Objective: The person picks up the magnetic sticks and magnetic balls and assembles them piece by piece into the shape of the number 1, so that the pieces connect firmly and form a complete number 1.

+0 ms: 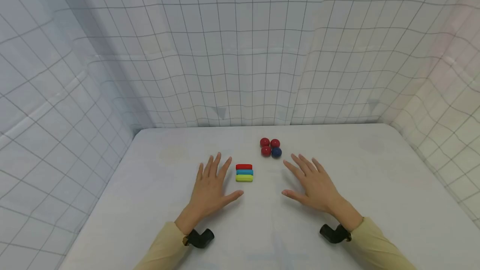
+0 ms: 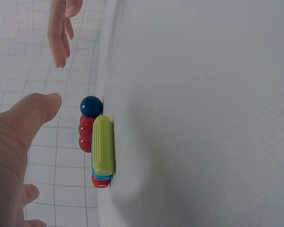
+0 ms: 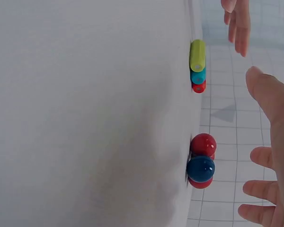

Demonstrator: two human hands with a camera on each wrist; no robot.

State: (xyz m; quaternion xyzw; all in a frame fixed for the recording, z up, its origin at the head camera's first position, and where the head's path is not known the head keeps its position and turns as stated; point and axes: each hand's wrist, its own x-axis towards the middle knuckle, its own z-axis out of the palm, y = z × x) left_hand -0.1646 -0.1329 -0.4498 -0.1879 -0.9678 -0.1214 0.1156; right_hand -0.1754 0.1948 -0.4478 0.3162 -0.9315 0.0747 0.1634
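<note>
Three small bars with rounded edges lie parallel on the table between the hands, nearer the left: glossy red bar (image 1: 244, 166) farthest from the person, glossy light-blue bar (image 1: 245, 172) mid, ribbed yellow-green bar (image 1: 244, 178) nearest; packed side by side, material can't be told. Beyond them and to the right, four glossy balls in a tight two-by-two: three deep-red balls (image 1: 266, 151) plus one dark-blue ball (image 1: 276, 152) at the near right corner. Left hand (image 1: 208, 193): fingers spread, palm down, raised off the table, holds nothing; index fingertip just left of the bars. Right hand (image 1: 318, 188): same pose, also holding nothing, index fingertip near the dark-blue ball. Neither hand touches bars or balls. Each wrist has a black curved device (image 1: 201, 238) at the cuff of a pale yellow sleeve (image 1: 161, 247). All of it over a smooth white table (image 1: 150, 195); white cloth with dark grid lines (image 1: 247, 53) hangs behind and at both sides.
</note>
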